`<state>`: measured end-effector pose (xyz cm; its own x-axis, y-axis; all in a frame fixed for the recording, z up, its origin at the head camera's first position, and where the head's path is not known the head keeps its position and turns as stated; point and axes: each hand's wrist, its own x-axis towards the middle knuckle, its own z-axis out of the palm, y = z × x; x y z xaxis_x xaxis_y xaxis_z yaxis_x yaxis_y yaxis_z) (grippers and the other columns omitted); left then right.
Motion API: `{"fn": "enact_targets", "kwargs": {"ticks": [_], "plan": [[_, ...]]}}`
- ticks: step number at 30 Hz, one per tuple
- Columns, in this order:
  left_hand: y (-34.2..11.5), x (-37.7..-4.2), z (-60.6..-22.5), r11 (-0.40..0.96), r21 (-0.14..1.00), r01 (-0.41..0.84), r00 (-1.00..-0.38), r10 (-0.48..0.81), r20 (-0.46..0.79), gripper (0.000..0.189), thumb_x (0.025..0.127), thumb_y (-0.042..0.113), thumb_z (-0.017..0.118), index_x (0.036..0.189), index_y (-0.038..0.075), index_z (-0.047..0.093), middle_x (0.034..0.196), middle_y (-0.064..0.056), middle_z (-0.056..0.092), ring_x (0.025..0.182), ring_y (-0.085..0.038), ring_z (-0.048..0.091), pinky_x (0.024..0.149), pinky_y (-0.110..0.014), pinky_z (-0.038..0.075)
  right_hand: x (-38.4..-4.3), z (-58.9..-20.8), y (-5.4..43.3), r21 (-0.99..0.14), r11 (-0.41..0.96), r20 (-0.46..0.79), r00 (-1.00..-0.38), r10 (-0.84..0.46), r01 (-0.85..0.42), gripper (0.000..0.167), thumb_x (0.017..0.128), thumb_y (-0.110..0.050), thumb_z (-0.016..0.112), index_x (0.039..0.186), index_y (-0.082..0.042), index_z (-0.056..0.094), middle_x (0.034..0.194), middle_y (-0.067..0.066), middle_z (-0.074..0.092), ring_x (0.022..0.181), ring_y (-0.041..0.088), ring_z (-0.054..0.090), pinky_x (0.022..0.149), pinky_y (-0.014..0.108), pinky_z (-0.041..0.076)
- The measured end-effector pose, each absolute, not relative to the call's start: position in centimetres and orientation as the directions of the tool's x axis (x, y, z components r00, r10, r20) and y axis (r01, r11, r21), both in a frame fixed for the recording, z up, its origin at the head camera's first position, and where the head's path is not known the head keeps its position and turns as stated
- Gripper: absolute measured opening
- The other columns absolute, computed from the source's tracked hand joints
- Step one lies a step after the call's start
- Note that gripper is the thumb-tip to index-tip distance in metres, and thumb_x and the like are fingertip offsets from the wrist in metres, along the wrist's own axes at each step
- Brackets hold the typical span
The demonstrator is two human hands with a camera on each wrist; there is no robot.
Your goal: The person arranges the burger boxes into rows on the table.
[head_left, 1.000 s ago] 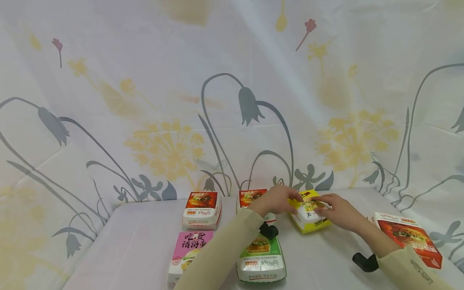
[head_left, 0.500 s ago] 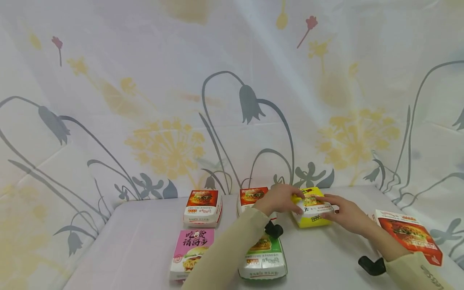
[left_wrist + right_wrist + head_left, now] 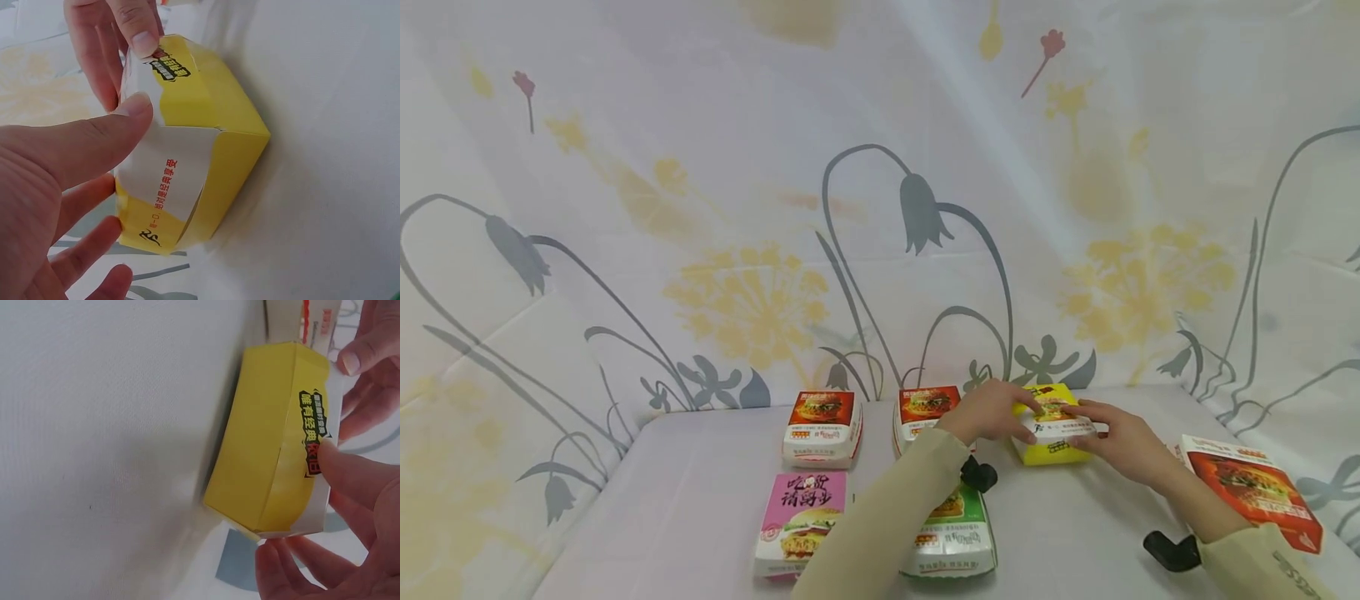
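A yellow and white burger box [image 3: 1060,429] stands closed at the back right of the table, close in front of the patterned cloth. My left hand [image 3: 988,410] grips its left side; in the left wrist view the thumb presses the white side panel of the box [image 3: 181,150], and the other fingers lie along the far edge. From the right, my right hand [image 3: 1126,437] holds the opposite side. The right wrist view shows that thumb [image 3: 350,472] on the black-lettered front, with fingers curled at the box's corner.
Two red-topped burger boxes [image 3: 820,425] stand left of the hands, one partly behind the left hand. Nearer are a pink box [image 3: 801,521] and a green box [image 3: 955,542], both partly hidden by the left sleeve. A red box [image 3: 1247,487] lies far right.
Between both hands, the yellow box has turned from an angled position to nearly square with the table, and sits slightly farther right. The other boxes stay in place.
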<state>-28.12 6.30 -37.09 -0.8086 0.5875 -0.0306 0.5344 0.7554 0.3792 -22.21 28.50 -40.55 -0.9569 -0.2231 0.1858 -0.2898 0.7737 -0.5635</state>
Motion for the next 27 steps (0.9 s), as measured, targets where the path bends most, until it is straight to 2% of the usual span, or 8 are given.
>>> {"fn": "enact_targets", "kwargs": {"ticks": [8, 18, 27], "plan": [[6.8, -28.3, -37.5, 0.764, 0.290, 0.577, -0.786, 0.616, -0.057, 0.042, 0.085, 0.042, 0.079, 0.125, 0.043, 0.068, 0.137, 0.025, 0.053, 0.129, -0.005, 0.047, 0.098, -0.026, 0.044, -21.9, -40.7, 28.9, -0.542, 0.787, 0.199, -0.955, -0.220, -0.295, 0.053, 0.088, -0.025, 0.076, 0.131, 0.002, 0.061, 0.140, 0.035, 0.046, 0.121, 0.056, 0.047, 0.085, 0.057, 0.052], [6.9, -28.3, -37.3, 0.770, 0.250, 0.588, -0.780, 0.621, -0.078, 0.043, 0.086, 0.042, 0.077, 0.128, 0.045, 0.066, 0.138, 0.026, 0.051, 0.130, -0.005, 0.045, 0.099, -0.027, 0.043, -21.2, -39.5, 30.1, -0.521, 0.799, 0.229, -0.951, -0.209, -0.301, 0.051, 0.090, -0.023, 0.075, 0.133, 0.001, 0.061, 0.141, 0.033, 0.046, 0.120, 0.054, 0.049, 0.085, 0.055, 0.053], [6.6, -28.2, -37.0, 0.771, 0.231, 0.594, -0.779, 0.622, -0.072, 0.045, 0.087, 0.042, 0.077, 0.130, 0.045, 0.065, 0.139, 0.026, 0.051, 0.131, -0.005, 0.044, 0.102, -0.027, 0.041, -19.4, -37.3, 33.6, -0.504, 0.835, 0.200, -0.970, -0.136, -0.221, 0.058, 0.094, -0.031, 0.070, 0.139, 0.001, 0.055, 0.145, 0.033, 0.041, 0.114, 0.053, 0.056, 0.083, 0.054, 0.054]]}}
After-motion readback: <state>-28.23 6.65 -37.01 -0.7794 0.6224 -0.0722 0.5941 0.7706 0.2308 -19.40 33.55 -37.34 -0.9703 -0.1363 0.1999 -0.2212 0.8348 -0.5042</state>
